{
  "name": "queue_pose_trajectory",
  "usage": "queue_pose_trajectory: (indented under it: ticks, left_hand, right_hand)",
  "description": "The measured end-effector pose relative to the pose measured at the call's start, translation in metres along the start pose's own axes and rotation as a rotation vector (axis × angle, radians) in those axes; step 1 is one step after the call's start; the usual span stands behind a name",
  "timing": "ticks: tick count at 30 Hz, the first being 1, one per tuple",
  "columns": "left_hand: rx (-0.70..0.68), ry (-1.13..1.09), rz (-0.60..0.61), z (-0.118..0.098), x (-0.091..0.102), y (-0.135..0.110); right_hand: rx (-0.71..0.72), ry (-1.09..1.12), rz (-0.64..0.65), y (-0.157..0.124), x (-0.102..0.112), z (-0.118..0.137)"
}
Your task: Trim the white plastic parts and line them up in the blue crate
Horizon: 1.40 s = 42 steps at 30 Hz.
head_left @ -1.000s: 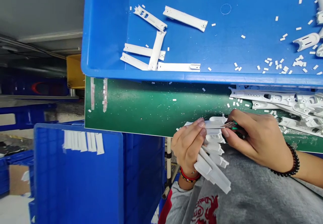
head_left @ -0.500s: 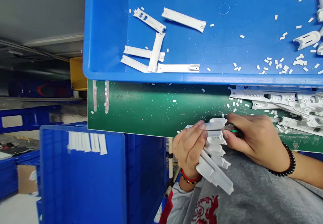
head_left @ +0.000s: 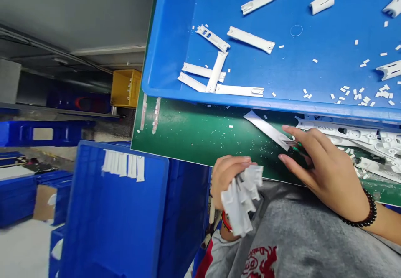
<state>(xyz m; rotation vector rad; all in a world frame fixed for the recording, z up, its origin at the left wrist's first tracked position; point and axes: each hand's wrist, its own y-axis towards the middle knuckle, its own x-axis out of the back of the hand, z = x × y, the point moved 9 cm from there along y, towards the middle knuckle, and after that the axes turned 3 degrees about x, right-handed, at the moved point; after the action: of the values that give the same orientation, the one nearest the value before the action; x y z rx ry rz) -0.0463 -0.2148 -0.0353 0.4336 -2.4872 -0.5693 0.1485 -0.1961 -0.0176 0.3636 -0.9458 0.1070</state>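
My left hand (head_left: 227,177) is closed around a fanned bundle of white plastic strips (head_left: 239,198), held just below the front edge of the green table (head_left: 194,133). My right hand (head_left: 319,167) pinches one long white strip (head_left: 266,128) together with a small green-handled tool (head_left: 297,146); the strip slants up to the left over the green surface. A black bead bracelet is on my right wrist.
A large blue tray (head_left: 175,39) above the table holds several white strips and small white offcuts. More white moulded parts (head_left: 360,133) are piled at the right. A blue crate (head_left: 122,211) with taped labels stands lower left; a yellow bin (head_left: 127,87) sits behind.
My right hand has pulled one strip away from the bundle, up over the table. My left hand has dropped and turned the bundle downward. The view has shifted, with everything sliding to the right.
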Motion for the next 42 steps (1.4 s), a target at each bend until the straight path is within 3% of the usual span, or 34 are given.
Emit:
queue_pose_trajectory:
  ticks: [3, 11, 21, 28, 34, 42]
  left_hand:
    - [-0.073, -0.08, 0.052, -0.015, -0.011, 0.001]
    - [-0.148, -0.138, 0.098, -0.016, -0.02, -0.003]
    - [-0.159, -0.131, 0.077, -0.02, -0.023, -0.003]
    - [-0.254, -0.02, 0.063, -0.029, -0.022, 0.0]
    - [-0.224, 0.029, 0.128, -0.03, -0.023, 0.002]
    - [-0.184, -0.055, 0.066, -0.021, -0.021, 0.0]
  right_hand:
    - [0.028, 0.01, -0.002, 0.001, 0.005, 0.006]
    - [0.236, 0.179, 0.049, -0.009, 0.01, 0.035]
    - [0.221, 0.246, 0.107, 0.0, 0.011, 0.033]
    - [0.231, 0.189, 0.147, 0.001, 0.019, 0.034]
    - [0.2, 0.141, 0.139, -0.001, 0.02, 0.032]
    - [0.165, 0.261, 0.12, -0.003, 0.022, 0.026]
